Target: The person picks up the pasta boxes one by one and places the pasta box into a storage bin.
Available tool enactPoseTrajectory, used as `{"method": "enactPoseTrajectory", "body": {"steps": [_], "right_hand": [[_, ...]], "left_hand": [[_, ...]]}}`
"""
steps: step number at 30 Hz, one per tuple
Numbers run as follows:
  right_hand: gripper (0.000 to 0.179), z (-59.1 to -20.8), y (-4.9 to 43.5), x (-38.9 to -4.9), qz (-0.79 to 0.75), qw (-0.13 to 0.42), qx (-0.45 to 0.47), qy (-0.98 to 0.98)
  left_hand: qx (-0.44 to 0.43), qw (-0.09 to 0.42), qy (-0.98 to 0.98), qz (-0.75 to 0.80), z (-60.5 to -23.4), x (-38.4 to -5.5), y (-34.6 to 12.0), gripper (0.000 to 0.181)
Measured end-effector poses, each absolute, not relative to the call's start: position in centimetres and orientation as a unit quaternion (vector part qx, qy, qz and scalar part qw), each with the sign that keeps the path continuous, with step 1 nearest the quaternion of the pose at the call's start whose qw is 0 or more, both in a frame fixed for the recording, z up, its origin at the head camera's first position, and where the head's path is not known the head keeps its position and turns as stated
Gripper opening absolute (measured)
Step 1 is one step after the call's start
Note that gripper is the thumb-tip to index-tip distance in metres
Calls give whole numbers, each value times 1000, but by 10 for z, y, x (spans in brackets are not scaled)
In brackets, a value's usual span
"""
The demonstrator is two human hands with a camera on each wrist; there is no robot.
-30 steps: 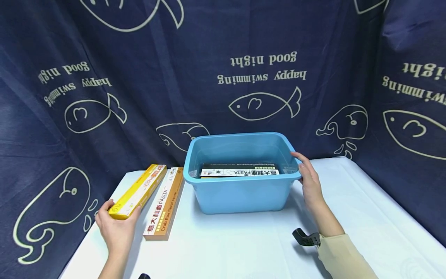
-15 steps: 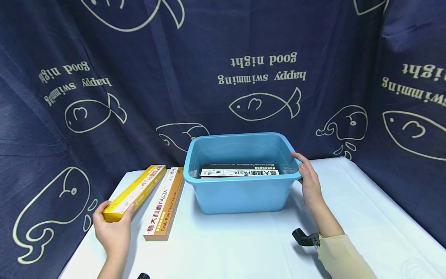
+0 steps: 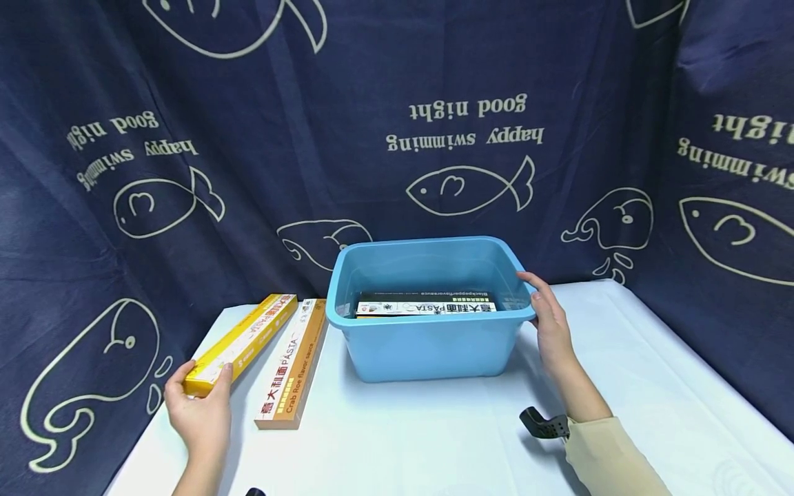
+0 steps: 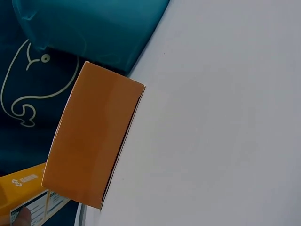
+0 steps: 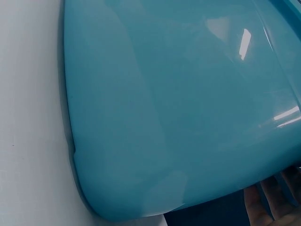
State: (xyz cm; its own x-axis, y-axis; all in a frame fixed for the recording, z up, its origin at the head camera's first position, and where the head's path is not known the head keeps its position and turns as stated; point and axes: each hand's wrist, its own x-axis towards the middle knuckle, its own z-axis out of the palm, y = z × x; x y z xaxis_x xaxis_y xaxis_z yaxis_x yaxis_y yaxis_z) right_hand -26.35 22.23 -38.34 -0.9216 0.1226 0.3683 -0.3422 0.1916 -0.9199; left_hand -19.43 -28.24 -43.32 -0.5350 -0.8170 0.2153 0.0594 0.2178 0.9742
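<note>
My left hand [image 3: 200,417] grips the near end of a yellow pasta box [image 3: 245,341] at the table's left, thumb on one side and fingers on the other. In the left wrist view the thumb [image 4: 22,217] lies against the yellow box's printed side. Just right of it lies an orange and white pasta box [image 3: 290,372], marked Crab Roe flavor sauce; its plain orange end [image 4: 94,136] fills much of the left wrist view. My right hand [image 3: 552,327] holds the right rim of a blue plastic bin [image 3: 428,351], a finger over the edge.
Inside the bin lie a black box [image 3: 403,297] and a white-faced pasta box [image 3: 403,308], partly hidden by the front wall. A white cloth [image 3: 409,441] covers the table. Behind it hangs a dark blue curtain [image 3: 347,151] with fish drawings.
My left hand has shifted slightly left and toward me, and the near end of the yellow pasta box has swung left with it. The right hand and the bin have stayed put.
</note>
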Motion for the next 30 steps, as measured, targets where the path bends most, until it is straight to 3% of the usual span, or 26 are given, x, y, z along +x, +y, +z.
{"method": "enactPoseTrajectory", "body": {"steps": [15,30], "right_hand": [[51,-383,221,-265,633,187,76,-748],[51,-384,223,-266,634,186,76,-747]], "left_hand": [[215,439,-570,-660,-420,-192,-274,66],[170,452,-531,-696,-398,-189,-257,61]]}}
